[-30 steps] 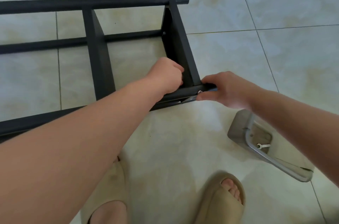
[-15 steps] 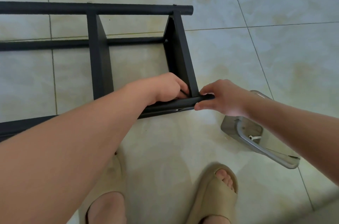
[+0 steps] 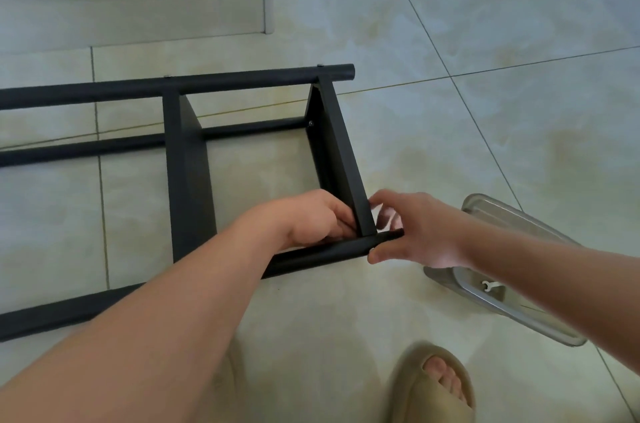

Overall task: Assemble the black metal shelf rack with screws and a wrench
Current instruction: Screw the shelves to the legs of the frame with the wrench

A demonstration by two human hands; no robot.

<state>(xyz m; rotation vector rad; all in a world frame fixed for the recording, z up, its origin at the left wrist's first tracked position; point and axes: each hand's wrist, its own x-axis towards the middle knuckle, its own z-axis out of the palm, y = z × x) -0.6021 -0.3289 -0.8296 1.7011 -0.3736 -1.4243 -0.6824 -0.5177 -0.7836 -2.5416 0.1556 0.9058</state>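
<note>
The black metal shelf rack (image 3: 187, 166) lies on its side on the tiled floor, with long round tubes joined by flat cross plates. My left hand (image 3: 311, 218) reaches inside the frame, its fingers curled against the right end plate (image 3: 341, 159) where that plate meets the near tube (image 3: 322, 254). My right hand (image 3: 420, 228) is at the open end of the near tube, thumb under the tube tip and fingers spread above it. No wrench or screw shows in either hand; a screw head (image 3: 310, 123) sits on the end plate's inner face.
A clear plastic container (image 3: 491, 287) with a small white wrench-shaped piece (image 3: 489, 285) inside lies on the floor under my right forearm. My sandalled foot (image 3: 438, 384) is at the bottom. A raised step (image 3: 138, 3) runs along the top left.
The view has tilted up and back, so the rack sits lower in frame. My right hand's fingers have loosened and spread off the tube end; my left hand stays at the joint.
</note>
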